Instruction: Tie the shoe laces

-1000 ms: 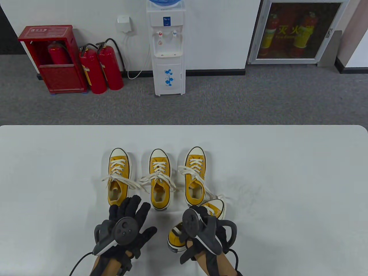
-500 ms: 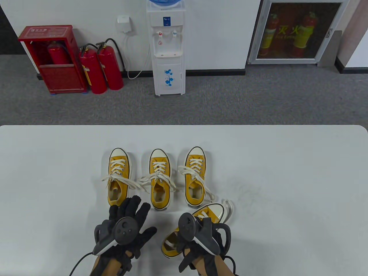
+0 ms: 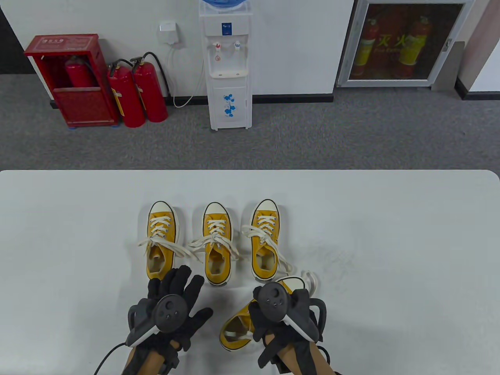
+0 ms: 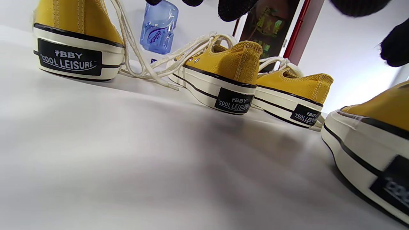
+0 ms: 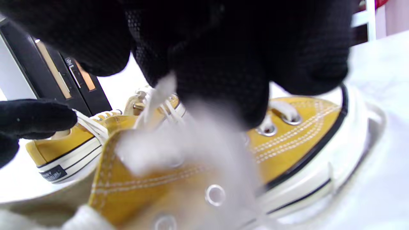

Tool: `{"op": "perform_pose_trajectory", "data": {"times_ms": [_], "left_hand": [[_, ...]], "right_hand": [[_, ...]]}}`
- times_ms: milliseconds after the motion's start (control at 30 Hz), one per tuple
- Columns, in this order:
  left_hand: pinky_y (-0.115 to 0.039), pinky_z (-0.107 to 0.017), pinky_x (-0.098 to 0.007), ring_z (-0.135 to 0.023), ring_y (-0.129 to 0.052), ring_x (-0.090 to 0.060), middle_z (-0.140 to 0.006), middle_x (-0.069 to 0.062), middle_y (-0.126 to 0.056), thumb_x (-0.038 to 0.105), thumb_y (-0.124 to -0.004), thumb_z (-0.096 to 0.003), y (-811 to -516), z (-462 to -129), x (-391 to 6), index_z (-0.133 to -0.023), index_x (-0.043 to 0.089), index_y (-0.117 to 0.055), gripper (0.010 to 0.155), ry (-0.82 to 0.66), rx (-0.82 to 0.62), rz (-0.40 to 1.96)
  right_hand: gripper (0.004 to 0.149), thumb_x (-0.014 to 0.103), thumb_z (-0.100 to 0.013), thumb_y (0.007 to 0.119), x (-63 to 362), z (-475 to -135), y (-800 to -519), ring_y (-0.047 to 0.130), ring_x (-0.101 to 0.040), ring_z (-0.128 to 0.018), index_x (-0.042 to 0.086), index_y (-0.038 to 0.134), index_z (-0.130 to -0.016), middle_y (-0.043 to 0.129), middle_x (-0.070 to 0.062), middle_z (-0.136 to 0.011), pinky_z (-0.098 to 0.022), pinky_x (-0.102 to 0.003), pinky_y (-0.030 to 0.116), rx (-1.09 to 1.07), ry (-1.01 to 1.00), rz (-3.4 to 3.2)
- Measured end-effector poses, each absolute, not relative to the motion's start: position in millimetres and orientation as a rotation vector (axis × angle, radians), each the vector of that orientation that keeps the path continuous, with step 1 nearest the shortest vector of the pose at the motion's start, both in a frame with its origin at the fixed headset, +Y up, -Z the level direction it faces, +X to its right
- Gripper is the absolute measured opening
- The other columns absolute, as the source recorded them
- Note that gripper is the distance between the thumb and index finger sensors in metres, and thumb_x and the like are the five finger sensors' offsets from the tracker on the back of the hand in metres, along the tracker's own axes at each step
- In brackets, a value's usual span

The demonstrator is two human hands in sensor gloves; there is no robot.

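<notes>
Four yellow shoes on the table (image 3: 390, 218). Three stand in a row, toes at 12 o'clock: shoe 1 (image 3: 161, 242), shoe 2 (image 3: 217, 244), shoe 3 (image 3: 265, 240), their laces (image 3: 213, 244) trailing loose, apparently untied. Shoe 4 (image 3: 236, 330) lies apart, at 6 o'clock of shoe 3, toe at roughly 1 o'clock. Likely it is set closest to the person because it's the one being worked.

Right hand (image 3: 279, 312) sits over shoe 4's lace area. Left hand (image 3: 172, 300) rests flat at 6 o'clock of shoe 1, fingers spread, holding nothing. Looks parked until a second hand is needed for the knot.

View differences:
- Table view: layout only. The tracker hides the right fingers, so no grip is readable there.
- Right wrist view: fingers (image 5: 223, 80) curl down onto shoe 4's eyelet (image 5: 289, 119) row, white lace blurred just beneath. Probably pinching lace, but blur means I cannot tell the grip for sure. Left fingertips show at 9 o'clock, clear of any lace.
- Left wrist view: heels from table level, "COOL LEISURE" heel tags (image 4: 70, 61), shoe 4's heel at 4 o'clock, a blue water bottle (image 4: 158, 27) behind. Left fingertips at the top edge, touching nothing.
</notes>
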State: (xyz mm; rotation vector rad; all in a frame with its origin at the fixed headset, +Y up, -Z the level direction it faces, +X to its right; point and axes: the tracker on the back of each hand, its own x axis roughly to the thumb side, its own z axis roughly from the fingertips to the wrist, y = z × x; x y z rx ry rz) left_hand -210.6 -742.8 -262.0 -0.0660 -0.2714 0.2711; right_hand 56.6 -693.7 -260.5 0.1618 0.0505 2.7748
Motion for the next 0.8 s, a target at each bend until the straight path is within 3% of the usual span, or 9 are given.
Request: {"op": "perform_pose_trajectory", "data": {"times_ms": [400,567,800], "left_hand": [[-0.019,-0.074,-0.078,-0.118,-0.025,-0.045,-0.126,-0.008,-0.021,0.074,-0.060,-0.0436,-743.5,-262.4,-211.2,-0.116,0.033,-0.038,0.086,-0.270,-0.068,0.272],[-0.019,-0.074,-0.078,-0.118,-0.025,-0.045,-0.126,-0.008,-0.021,0.074,-0.060,-0.0436,-743.7,-262.4,-211.3,-0.116,0.033,-0.038,0.086,-0.269,-0.069,0.273],[-0.019,-0.074,-0.078,-0.118,-0.025,-0.045,-0.126,-0.008,-0.021,0.074,-0.060,-0.0436,-742.7,-262.0,-212.0,-0.116,0.033,-0.038,0.086,-0.268,-0.071,0.273]], "right_hand": [[0.056,0.047,-0.043,0.083,98.4,-256.2,-690.8,0.095,-0.032,-0.075,0.020,0.084,-0.092,0.081,-0.009,-0.094,-0.060,-0.057,0.072,0.107,-0.049,2.672],[0.057,0.046,-0.042,0.084,114.3,-260.6,-701.5,0.096,-0.029,-0.070,0.019,0.083,-0.093,0.080,-0.010,-0.093,-0.058,-0.055,0.074,0.032,-0.014,2.677],[0.065,0.049,-0.039,0.089,121.3,-264.2,-716.9,0.096,-0.018,-0.050,0.019,0.078,-0.097,0.082,-0.009,-0.085,-0.049,-0.048,0.078,0.021,0.058,2.680]]}}
